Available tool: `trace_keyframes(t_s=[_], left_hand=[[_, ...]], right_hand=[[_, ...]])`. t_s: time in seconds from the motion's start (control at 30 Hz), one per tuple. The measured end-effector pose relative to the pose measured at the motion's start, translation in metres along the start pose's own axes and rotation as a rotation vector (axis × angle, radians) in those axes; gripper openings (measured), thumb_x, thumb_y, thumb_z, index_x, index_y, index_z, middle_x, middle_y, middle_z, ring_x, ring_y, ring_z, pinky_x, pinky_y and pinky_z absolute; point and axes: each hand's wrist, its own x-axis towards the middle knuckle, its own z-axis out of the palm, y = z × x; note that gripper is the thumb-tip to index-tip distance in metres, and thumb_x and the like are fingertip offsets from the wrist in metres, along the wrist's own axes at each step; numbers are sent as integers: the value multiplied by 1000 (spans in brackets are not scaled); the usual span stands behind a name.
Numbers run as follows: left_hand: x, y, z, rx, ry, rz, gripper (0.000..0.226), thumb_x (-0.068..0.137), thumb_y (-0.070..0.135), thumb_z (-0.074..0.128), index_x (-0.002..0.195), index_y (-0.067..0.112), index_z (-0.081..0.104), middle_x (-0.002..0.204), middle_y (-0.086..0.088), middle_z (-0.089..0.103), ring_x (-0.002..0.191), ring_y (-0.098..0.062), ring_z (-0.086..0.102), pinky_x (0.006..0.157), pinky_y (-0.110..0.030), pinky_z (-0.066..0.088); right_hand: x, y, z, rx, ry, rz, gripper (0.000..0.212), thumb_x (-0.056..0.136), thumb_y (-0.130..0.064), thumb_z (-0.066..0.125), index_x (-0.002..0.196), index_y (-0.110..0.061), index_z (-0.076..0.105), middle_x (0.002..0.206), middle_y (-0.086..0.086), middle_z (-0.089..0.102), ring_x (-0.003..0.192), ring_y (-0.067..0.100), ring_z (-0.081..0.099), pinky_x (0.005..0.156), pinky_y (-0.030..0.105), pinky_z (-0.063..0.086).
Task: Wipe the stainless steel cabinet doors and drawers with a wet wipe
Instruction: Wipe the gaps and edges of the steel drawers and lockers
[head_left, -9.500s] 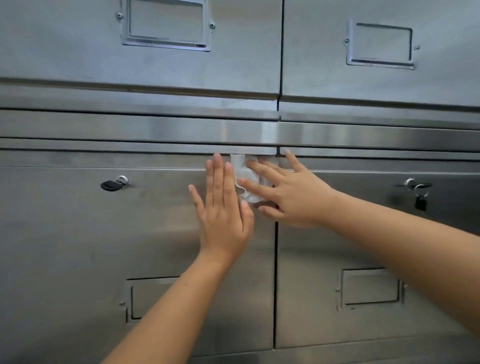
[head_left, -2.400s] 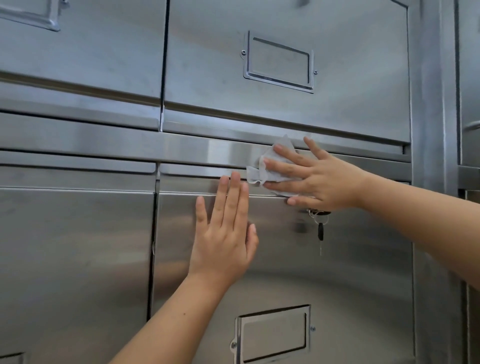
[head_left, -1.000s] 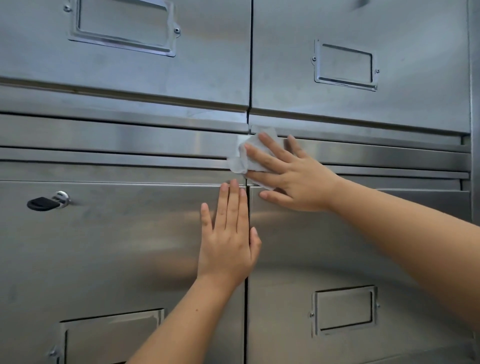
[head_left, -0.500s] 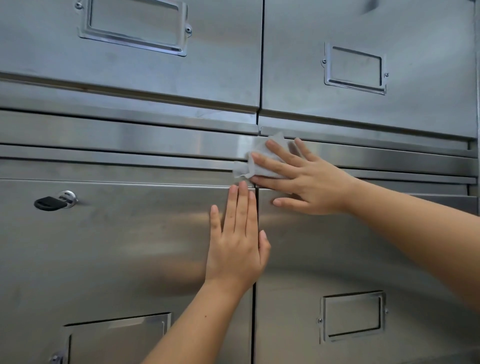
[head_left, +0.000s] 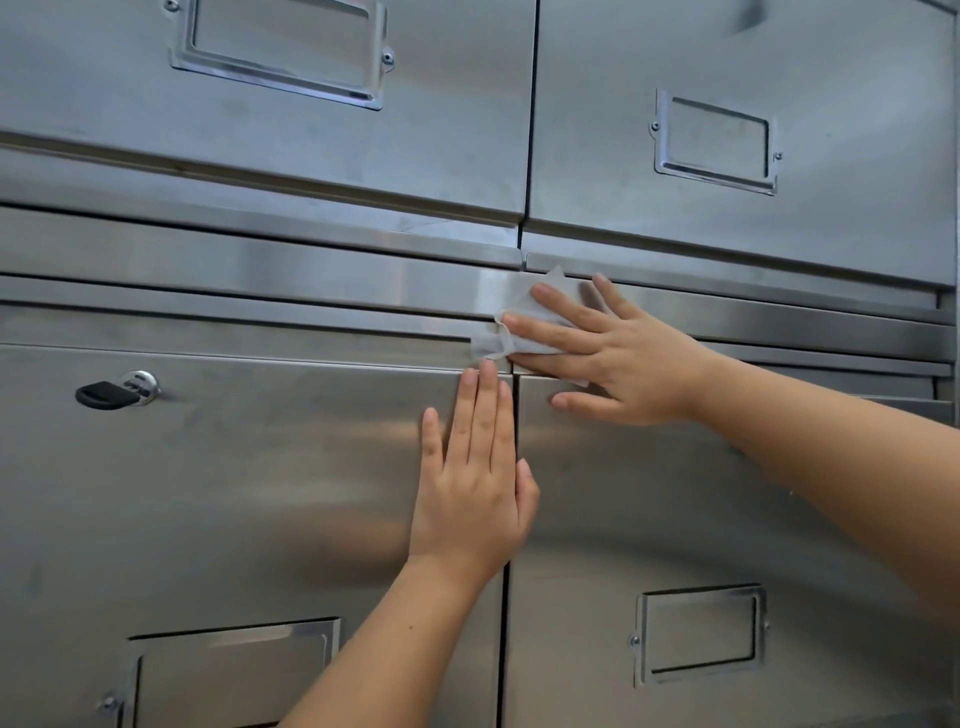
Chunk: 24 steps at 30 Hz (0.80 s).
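A stainless steel cabinet fills the view, with two upper drawers (head_left: 311, 156) and two lower doors (head_left: 208, 493). My right hand (head_left: 613, 358) presses a white wet wipe (head_left: 511, 322) flat with straight fingers against the horizontal steel band (head_left: 260, 270) between drawers and doors, just right of the centre seam. My left hand (head_left: 475, 478) lies flat, fingers straight and pointing up, on the top right corner of the lower left door, beside the seam. Most of the wipe is hidden under my right fingers.
A black-headed key (head_left: 111, 391) sits in the lock of the lower left door. Framed label holders are on the upper drawers (head_left: 714, 143) and lower doors (head_left: 698, 634). The cabinet's right edge runs down the far right.
Over the last second my right hand has slid the wipe slightly right along the band near the centre seam. My left hand has stayed flat on the lower left door.
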Motion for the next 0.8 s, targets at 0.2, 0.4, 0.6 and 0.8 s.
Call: trace_keyframes(t_s=[0.2, 0.4, 0.6, 0.8], left_hand=[[-1, 0, 2, 17, 9, 8, 59, 86, 26, 34, 137, -4, 38, 146, -21, 32, 135, -34, 31, 108, -52, 21], [-1, 0, 3, 22, 14, 20, 60, 85, 24, 35, 138, -3, 37, 146, -20, 31, 135, -33, 31, 108, -53, 21], [-2, 0, 4, 12, 29, 30, 59, 85, 23, 36, 138, -3, 37, 146, -20, 33, 135, -33, 31, 108, -52, 22], [-2, 0, 1, 1, 47, 39, 57, 85, 22, 37, 137, -4, 38, 144, -21, 33, 134, -34, 31, 108, -52, 21]], right_hand=[[24, -14, 0, 22, 29, 2, 50, 95, -44, 26, 143, -29, 24, 152, -6, 13, 142, 26, 7, 110, 54, 3], [-6, -3, 6, 22, 29, 46, 48, 94, -38, 30, 141, -27, 31, 150, -5, 20, 140, 26, 12, 110, 51, 1], [-27, 2, 6, 34, -30, 100, 50, 94, -40, 28, 141, -26, 33, 151, -2, 22, 140, 29, 14, 110, 50, 3], [22, -17, -2, 36, 8, 33, 47, 98, -39, 30, 143, -30, 27, 153, -7, 16, 143, 26, 8, 111, 52, 2]])
